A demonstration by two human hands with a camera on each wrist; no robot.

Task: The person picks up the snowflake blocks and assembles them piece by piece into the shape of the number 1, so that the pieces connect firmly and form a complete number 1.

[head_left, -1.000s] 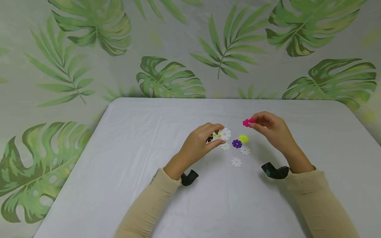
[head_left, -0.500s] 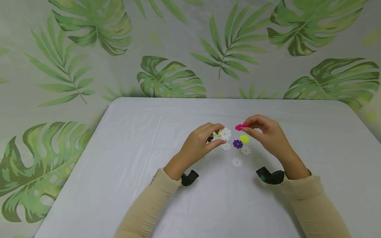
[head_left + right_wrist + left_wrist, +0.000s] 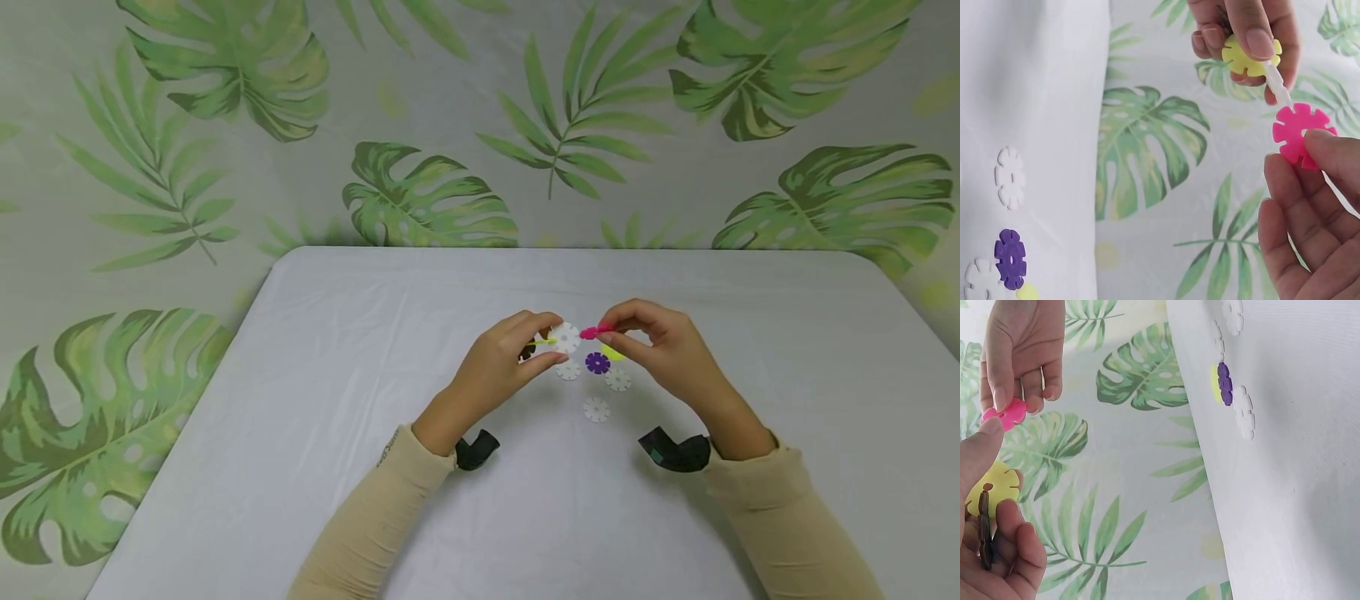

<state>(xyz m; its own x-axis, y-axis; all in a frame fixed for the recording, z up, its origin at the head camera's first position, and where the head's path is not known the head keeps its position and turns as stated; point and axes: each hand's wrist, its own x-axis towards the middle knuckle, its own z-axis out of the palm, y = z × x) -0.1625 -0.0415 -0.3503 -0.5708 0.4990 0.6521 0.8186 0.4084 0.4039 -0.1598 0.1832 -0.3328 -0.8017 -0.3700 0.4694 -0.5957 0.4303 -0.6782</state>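
Note:
My left hand (image 3: 495, 358) pinches a small joined chain of notched plastic discs: a white disc (image 3: 567, 337), a yellow disc (image 3: 1002, 481) and a dark brown disc (image 3: 985, 534). Between thumb and fingertips of my right hand (image 3: 667, 350) is a pink notched disc (image 3: 1292, 130). Its edge meets the rim of the white disc in the right wrist view; whether their slots interlock I cannot tell. Both hands are raised over the table, and the left fingers partly cover the chain.
Below the hands lie loose discs: a purple disc (image 3: 597, 362), a yellow disc (image 3: 613, 353) partly hidden by the right hand, and white discs (image 3: 596, 409). They rest on a white-covered table (image 3: 300, 400). A leaf-patterned backdrop (image 3: 420, 83) stands behind.
My right hand has moved left and slightly nearer, bringing the pink disc from beyond the loose yellow disc to the white disc's rim. The left hand has stayed in place.

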